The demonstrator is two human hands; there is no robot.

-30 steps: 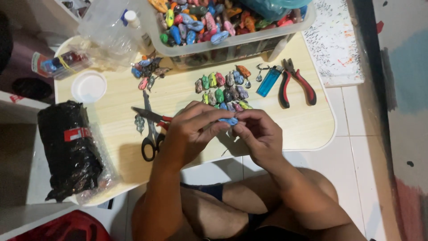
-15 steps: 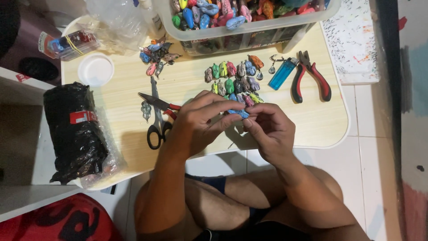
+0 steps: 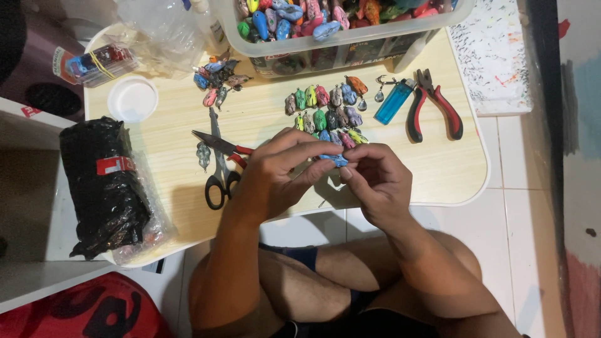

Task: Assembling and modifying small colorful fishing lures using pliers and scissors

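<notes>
A clear plastic bin (image 3: pixel 350 44) stands at the far edge of the low wooden table (image 3: pixel 438 169), heaped with small painted lures in blue, green, pink and orange. Just in front of the bin, two short rows of the same little lures (image 3: pixel 325 109) lie side by side on the wood, and a smaller cluster of lures (image 3: pixel 216 78) sits off the bin's left corner. Left of the bin lie a crumpled clear bag (image 3: pixel 159 28) and a white round lid (image 3: pixel 133 99); farther left and nearer the person, a black plastic bundle (image 3: pixel 103 184) overhangs the table edge. Right of the rows lie a blue lighter (image 3: pixel 394 102) and red-handled pliers (image 3: pixel 432 106). Nearer than the rows, both hands meet over the table: the left hand (image 3: pixel 278 172) and the right hand (image 3: pixel 379 181) pinch a small blue lure (image 3: pixel 332 159) between thumbs and fingertips. The left hand partly covers black-handled scissors (image 3: pixel 219 163) and a red-handled tool beneath it.
</notes>
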